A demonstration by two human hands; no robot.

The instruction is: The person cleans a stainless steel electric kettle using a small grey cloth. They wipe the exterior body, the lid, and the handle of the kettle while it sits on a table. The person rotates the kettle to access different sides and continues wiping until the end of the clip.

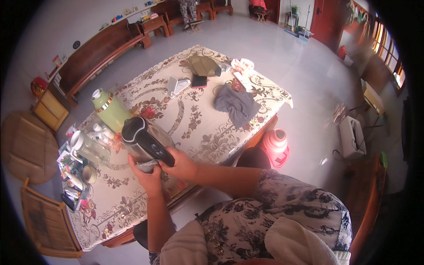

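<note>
Grasping a kettle (140, 135) by its handle (158, 148), the right hand (182, 164) adjoins the left hand (149, 180), whose fingers clasp a grey item (146, 166).

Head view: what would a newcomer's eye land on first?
Probably the black-handled kettle, left of centre over the patterned tablecloth, its handle in the person's right grip. Next, likely the bright pink vessel beside the table's right edge, then the pale green flask on the cloth, up and left of the kettle.
</note>
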